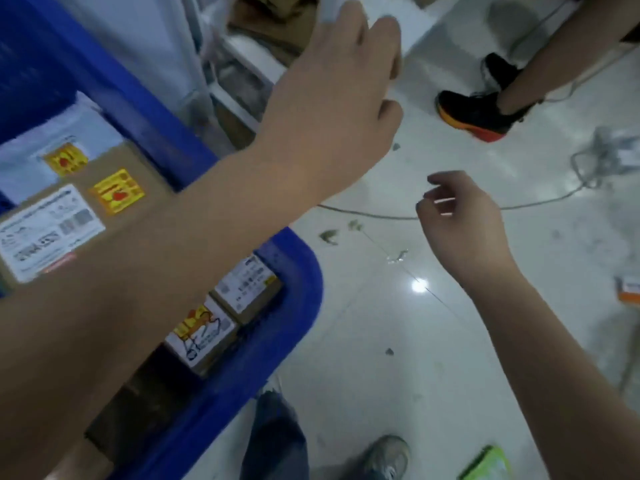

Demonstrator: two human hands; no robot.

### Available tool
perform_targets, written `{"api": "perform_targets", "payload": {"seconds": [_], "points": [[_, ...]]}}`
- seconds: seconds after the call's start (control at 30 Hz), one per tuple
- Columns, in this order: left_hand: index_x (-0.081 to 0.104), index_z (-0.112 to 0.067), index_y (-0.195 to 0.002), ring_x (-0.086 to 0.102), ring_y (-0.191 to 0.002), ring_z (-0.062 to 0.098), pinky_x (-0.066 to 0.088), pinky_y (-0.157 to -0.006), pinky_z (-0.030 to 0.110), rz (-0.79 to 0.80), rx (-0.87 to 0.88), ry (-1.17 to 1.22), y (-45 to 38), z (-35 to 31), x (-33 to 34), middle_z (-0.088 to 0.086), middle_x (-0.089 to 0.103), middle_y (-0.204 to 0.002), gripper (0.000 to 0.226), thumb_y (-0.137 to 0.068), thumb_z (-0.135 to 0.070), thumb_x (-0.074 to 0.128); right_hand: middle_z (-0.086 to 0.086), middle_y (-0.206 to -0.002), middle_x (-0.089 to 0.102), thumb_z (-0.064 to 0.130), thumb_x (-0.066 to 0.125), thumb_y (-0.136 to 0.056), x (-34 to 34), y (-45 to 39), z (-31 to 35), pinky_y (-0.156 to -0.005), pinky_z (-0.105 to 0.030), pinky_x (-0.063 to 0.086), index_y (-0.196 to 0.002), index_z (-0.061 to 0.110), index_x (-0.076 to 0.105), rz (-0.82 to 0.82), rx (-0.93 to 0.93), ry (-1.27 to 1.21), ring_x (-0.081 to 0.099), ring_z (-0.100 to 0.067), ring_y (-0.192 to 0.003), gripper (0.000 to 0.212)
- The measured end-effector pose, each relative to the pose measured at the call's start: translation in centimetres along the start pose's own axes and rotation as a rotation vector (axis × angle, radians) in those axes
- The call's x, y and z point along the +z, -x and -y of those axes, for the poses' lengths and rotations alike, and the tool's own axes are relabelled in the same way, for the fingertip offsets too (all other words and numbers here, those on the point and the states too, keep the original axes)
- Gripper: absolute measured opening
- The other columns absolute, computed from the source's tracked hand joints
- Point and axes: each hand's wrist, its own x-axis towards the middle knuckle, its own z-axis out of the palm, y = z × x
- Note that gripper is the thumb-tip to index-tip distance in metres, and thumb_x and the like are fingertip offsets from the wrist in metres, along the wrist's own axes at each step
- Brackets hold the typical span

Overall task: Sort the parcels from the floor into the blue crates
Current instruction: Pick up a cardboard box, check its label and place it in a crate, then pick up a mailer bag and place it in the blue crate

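A blue crate point(294, 306) fills the left side and holds several parcels. Among them are a large brown box point(152, 168) with a white label and a yellow sticker, and two small labelled boxes point(247, 289) near the crate's right corner. My left arm stretches across the crate, and my left hand point(339, 88) is up at the top centre. Its fingers curl around something white and blurred, apparently a white parcel point(329, 8). My right hand point(457, 220) hovers over the tiled floor with loosely bent fingers and nothing in it.
Another person's black shoe with an orange sole point(478, 112) stands at the upper right. A grey cable point(363, 214) runs across the floor. An orange parcel point(628, 289) lies at the right edge and a green packet point(488, 462) at the bottom. A white rack point(242, 64) stands behind the crate.
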Motion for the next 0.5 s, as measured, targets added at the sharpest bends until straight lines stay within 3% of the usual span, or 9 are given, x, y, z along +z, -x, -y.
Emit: {"api": "perform_targets", "payload": {"seconds": [0.2, 0.37, 0.5], "points": [[0.060, -0.007, -0.108, 0.054, -0.103, 0.030, 0.045, -0.087, 0.040, 0.358, 0.000, 0.114, -2.0, -10.6, 10.6, 0.013, 0.060, -0.110, 0.024, -0.093, -0.018, 0.045, -0.003, -0.113, 0.062, 0.022, 0.052, -0.089, -2.6, 3.7, -16.8, -0.076, -0.024, 0.040, -0.125, 0.016, 0.051, 0.144, 0.355, 0.026, 0.059, -0.021, -0.097, 0.037], [0.057, -0.012, -0.122, 0.050, -0.115, 0.032, 0.042, -0.093, 0.036, 0.719, 0.049, 0.016, 2.1, -20.0, 22.3, 0.015, 0.053, -0.126, 0.033, -0.093, -0.025, 0.046, -0.005, -0.096, 0.059, 0.024, 0.052, -0.090, -3.8, 10.5, -30.8, -0.071, -0.027, 0.041, -0.127, 0.010, 0.047, 0.218, 0.711, -0.209, 0.057, -0.024, -0.083, 0.040], [0.050, -0.010, -0.129, 0.047, -0.116, 0.032, 0.040, -0.089, 0.035, 1.004, 0.096, -0.145, 7.5, -26.2, 30.2, 0.016, 0.048, -0.129, 0.039, -0.096, -0.029, 0.041, -0.012, -0.097, 0.053, 0.019, 0.054, -0.089, -4.9, 17.8, -41.2, -0.080, -0.036, 0.044, -0.123, 0.001, 0.048, 0.164, 1.018, -0.431, 0.060, -0.030, -0.094, 0.039]]}}
